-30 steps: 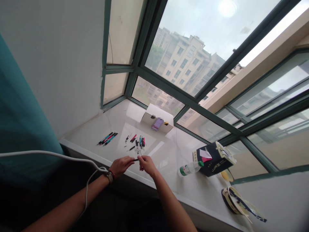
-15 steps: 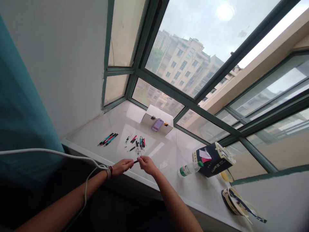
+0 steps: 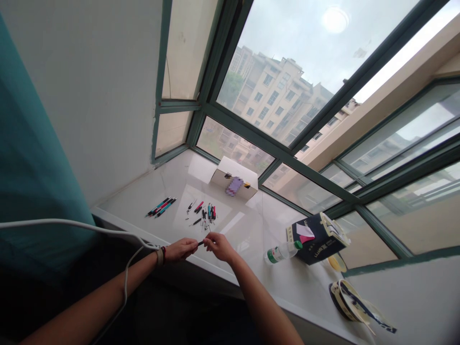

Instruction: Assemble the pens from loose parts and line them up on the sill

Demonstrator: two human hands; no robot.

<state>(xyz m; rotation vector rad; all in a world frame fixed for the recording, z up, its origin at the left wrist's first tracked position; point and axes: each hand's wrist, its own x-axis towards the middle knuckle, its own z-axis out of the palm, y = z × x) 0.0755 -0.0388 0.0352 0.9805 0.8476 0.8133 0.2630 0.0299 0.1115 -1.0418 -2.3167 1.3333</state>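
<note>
Black pen part (image 3: 200, 243) is pinched by left hand (image 3: 183, 248) and right hand (image 3: 218, 246); whole pens (image 3: 166, 207) lie aside, smaller parts (image 3: 212, 212) remain loose.

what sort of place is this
Probably a bay-window nook in a home: a broad pale ledge sits beneath green window frames, a multi-storey building shows outside, and teal cloth, perhaps a curtain, hangs at the left.
</note>
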